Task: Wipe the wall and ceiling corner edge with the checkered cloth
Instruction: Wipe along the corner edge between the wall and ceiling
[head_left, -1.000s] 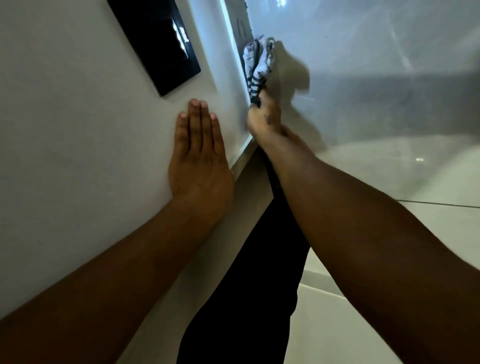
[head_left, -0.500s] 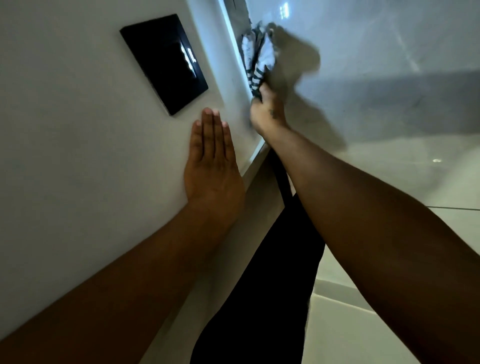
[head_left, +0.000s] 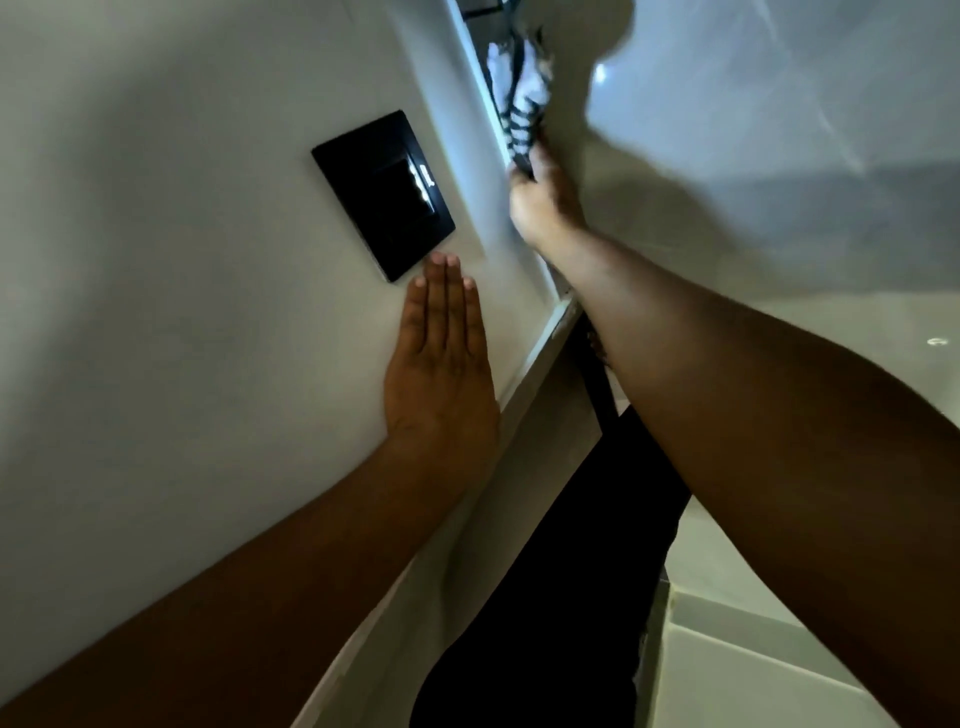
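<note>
- Right hand (head_left: 540, 202) grips the checkered cloth (head_left: 522, 98), upper centre: press it firmly along the corner edge (head_left: 483, 93).
- Left hand (head_left: 441, 374), flat and empty, steadies against the wall (head_left: 156, 260) below the black panel (head_left: 382, 195).

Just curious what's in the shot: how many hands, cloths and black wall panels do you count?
Hands: 2, left hand flat on the wall, right hand gripping the cloth
Checkered cloth: 1
Black wall panel: 1
Total: 4

Head view, tilted upward, close to wall (head_left: 156, 312)
</note>
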